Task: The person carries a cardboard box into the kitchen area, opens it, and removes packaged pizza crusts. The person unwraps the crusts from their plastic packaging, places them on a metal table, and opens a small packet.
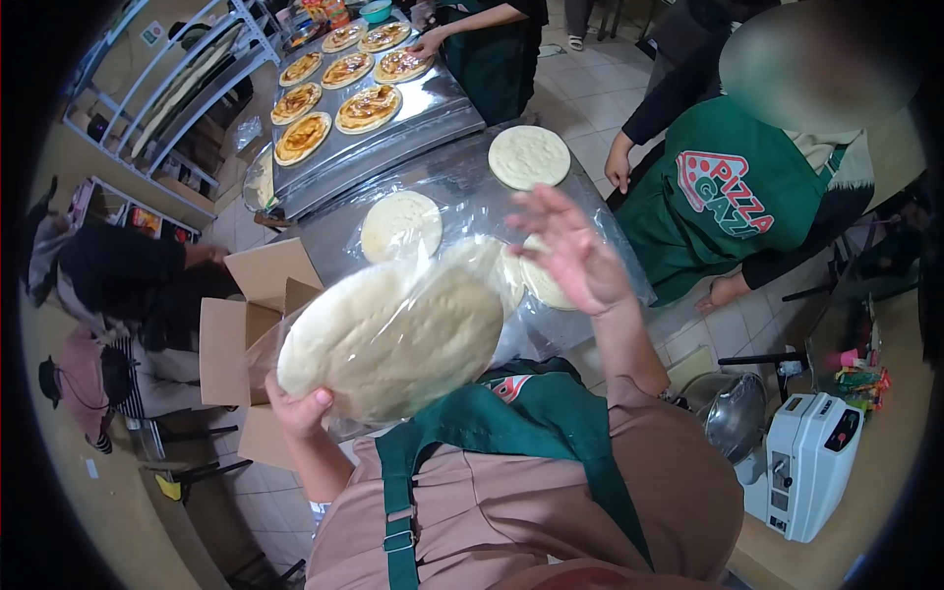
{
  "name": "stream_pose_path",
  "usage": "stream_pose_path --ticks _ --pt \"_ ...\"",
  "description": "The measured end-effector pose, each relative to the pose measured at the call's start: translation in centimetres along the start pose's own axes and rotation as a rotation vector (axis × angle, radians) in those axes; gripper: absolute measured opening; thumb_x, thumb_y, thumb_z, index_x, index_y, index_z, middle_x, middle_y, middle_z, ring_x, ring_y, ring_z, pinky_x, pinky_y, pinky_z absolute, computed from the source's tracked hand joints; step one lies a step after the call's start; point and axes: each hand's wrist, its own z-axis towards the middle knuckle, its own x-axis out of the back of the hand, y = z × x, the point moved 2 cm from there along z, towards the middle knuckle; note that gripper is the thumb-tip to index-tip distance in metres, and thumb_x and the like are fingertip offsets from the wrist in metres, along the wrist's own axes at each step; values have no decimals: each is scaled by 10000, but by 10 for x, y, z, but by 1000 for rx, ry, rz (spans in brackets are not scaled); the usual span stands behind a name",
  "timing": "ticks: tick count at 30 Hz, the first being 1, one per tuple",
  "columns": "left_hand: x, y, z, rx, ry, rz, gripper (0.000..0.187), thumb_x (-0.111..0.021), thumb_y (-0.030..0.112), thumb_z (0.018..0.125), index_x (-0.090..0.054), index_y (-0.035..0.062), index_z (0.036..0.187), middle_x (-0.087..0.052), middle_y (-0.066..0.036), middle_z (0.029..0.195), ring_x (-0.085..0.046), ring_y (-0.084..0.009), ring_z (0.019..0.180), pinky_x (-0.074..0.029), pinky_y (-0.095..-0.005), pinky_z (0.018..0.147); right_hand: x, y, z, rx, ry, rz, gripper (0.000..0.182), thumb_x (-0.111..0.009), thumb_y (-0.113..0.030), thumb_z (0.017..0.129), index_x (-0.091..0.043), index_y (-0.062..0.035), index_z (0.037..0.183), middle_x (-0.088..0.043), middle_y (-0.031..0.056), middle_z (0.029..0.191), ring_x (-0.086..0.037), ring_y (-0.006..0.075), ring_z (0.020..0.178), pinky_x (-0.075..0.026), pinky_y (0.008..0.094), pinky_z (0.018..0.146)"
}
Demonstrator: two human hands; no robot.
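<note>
My left hand (303,405) grips the lower left edge of a stack of round pizza bases (393,339) in a clear plastic bag, thumb on the near face. The bag is tilted up in front of my chest. To its upper right, my right hand (575,251) is raised with fingers apart and nothing in it. Behind that hand, a partly hidden pizza base (541,280) lies on the metal table. One more pizza base (401,228) rests beyond the bag, and another pizza base (529,157) sits at the table's far right.
Sauced pizza bases (368,109) cover a metal work surface (433,113) at the back, where a co-worker's hand (428,41) touches one. A person in a green apron (728,197) stands at right. An open cardboard box (231,344) is at left, a mixer (811,462) at lower right.
</note>
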Motion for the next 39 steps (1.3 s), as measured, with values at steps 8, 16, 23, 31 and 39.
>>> stream_pose_path --ticks 8,16,23,31,39 --pt "-10 -14 8 134 -17 -20 524 -691 205 621 -493 -88 1009 -566 -128 946 -550 -193 843 -423 -291 744 25 51 -14 -335 -165 261 335 -546 -290 788 -435 -93 1035 -510 13 994 -482 124 959 -382 249 803" --pt "-20 -6 -10 171 128 84 408 -683 167 641 -528 -60 943 -580 -72 814 -544 -128 702 -430 -236 633 8 -21 -19 53 129 -281 129 -478 -41 814 -437 -69 933 -454 5 684 -356 32 484 -260 142 406" --pt "-31 0 -44 -44 63 31 365 -682 165 646 -534 -48 903 -575 -46 767 -522 -101 624 -411 -212 555 4 -24 -59 -243 -151 -97 177 -487 -5 783 -436 -53 945 -527 86 747 -520 120 534 -364 163 358" --pt "-20 20 -12 -394 -339 270 325 -696 242 520 -497 -12 551 -422 -52 447 -374 -163 358 -254 -270 379 2 31 -42 -388 -184 -455 426 -553 68 700 -445 -5 1106 -509 48 1022 -473 103 932 -407 260 802" --pt "-36 13 -7 -445 -202 362 419 -651 346 647 -593 -44 788 -488 -57 532 -412 -125 426 -277 -258 404 -3 29 -56 -563 -271 -367 573 -725 -108 612 -461 -30 1114 -552 40 1001 -493 123 933 -394 273 816"
